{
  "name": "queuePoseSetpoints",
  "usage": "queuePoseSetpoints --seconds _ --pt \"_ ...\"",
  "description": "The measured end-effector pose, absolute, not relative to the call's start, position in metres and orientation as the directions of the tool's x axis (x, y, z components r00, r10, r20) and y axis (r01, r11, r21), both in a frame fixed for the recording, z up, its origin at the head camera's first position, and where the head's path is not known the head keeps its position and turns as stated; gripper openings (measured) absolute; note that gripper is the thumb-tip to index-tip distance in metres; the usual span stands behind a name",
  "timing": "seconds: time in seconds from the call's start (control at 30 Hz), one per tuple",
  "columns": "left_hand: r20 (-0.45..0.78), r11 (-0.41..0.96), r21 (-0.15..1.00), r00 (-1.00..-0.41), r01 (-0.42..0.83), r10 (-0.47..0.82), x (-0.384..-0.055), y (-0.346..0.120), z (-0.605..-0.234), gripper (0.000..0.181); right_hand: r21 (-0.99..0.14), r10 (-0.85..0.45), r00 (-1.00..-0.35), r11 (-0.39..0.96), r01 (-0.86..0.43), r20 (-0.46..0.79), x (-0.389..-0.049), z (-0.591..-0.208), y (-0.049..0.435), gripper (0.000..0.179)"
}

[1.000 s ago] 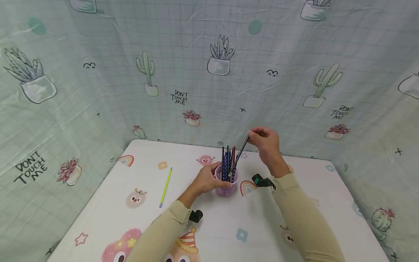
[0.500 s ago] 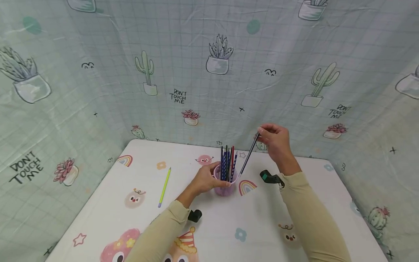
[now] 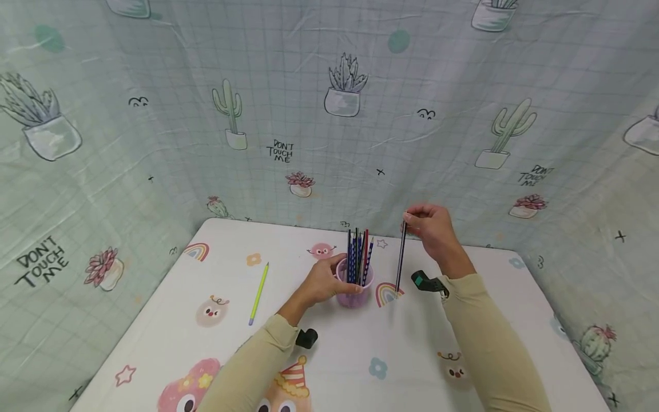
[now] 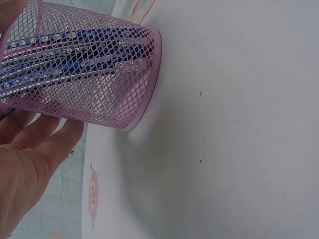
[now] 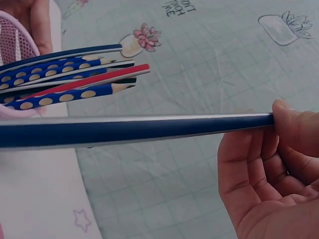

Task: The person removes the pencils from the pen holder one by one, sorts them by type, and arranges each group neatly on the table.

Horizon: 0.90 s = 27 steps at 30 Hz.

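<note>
A pink mesh pencil cup (image 4: pixel 144 99) stands on the table, and my left hand (image 3: pixel 324 283) grips it round the side. Several pencils (image 3: pixel 359 257) stick up out of the cup; blue ones with pale dots and a red one show in the right wrist view. To the right of the cup, my right hand (image 3: pixel 435 232) pinches a dark blue and silver striped pencil (image 5: pixel 149 130) by its upper end between thumb and fingers. That pencil hangs nearly upright, its lower end over the printed rainbow; whether it touches the table I cannot tell.
A yellow-green pencil (image 3: pixel 259 294) lies on the white printed table cover (image 3: pixel 329 366), left of the cup. A cloth backdrop (image 3: pixel 309 131) with cactus prints rises behind the table. Black wrist camera mounts (image 3: pixel 428 282) hang under the arms.
My right hand has drawn the striped pencil out of the cup, moved it right, then lowered it a little and brought it more upright. My left hand stays on the cup.
</note>
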<state>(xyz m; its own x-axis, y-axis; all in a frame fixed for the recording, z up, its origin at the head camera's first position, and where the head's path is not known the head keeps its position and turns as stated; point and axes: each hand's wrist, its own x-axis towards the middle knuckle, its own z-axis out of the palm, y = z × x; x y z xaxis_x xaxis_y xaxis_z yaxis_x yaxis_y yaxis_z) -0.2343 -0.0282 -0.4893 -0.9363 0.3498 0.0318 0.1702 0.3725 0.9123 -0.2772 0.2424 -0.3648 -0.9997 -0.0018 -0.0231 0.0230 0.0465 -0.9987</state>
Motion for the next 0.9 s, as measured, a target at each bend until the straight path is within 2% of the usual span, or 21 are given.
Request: queuePoseSetpoints --seconds 0.13,0.37,0.73,0.9 --pt "0.038 0.373 0.911 -0.936 0.177 0.35 -0.235 -0.029 -0.491 0.085 -0.996 -0.016 -0.998 0.065 0.059 -0.06 -0.279 -0.372 0.244 0.018" --pt "0.034 0.374 0.911 -0.937 0.172 0.346 -0.236 -0.03 -0.493 0.085 -0.988 -0.016 -0.994 0.115 0.105 -0.107 -0.278 -0.383 0.247 0.004" --pt "0.013 0.387 0.909 -0.939 0.154 0.345 -0.234 -0.028 -0.489 0.086 -0.978 -0.013 -0.987 0.134 0.157 -0.161 -0.284 -0.412 0.253 0.005" --pt "0.015 0.39 0.907 -0.938 0.158 0.345 -0.235 -0.026 -0.489 0.087 -0.967 -0.001 -0.98 0.167 0.194 -0.197 -0.285 -0.423 0.256 0.012"
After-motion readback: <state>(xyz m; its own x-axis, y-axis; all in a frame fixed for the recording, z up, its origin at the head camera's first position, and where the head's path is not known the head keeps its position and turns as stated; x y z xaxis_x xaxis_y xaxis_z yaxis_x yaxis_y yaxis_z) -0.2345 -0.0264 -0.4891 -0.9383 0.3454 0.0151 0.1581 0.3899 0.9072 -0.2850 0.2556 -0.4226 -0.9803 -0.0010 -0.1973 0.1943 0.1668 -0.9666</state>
